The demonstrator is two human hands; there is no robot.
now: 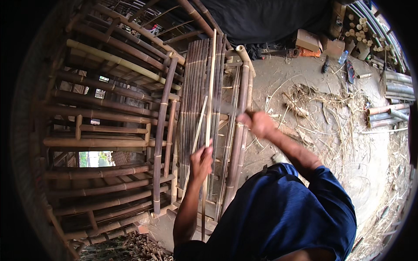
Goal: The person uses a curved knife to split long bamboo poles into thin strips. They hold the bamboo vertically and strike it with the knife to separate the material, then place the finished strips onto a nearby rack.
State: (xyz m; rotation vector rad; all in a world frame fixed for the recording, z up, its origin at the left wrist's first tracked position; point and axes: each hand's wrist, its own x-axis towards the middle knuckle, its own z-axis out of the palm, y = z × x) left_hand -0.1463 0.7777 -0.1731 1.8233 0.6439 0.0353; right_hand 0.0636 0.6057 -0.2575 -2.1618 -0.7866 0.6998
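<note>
My left hand [201, 162] is closed around a long, pale bamboo strip [211, 87] that runs lengthwise over a bench of dark bamboo slats [193, 74]. The strip's lower end passes below my hand toward my body. A thinner split strip [200, 119] lies slanted just left of it. My right hand [259, 124] is closed on the handle of a knife, out over the bench's right rail. Motion smears the knife's blade [224, 105], which points left toward the strip; whether it touches cannot be made out.
Dark bamboo furniture frames [104, 126] crowd the left side. A thick bamboo rail [244, 95] edges the bench. Shavings [305, 113] litter the floor at right. Cut poles [394, 111] lie stacked at far right; a cardboard box [308, 40] and plastic bottle [343, 57] sit at the back.
</note>
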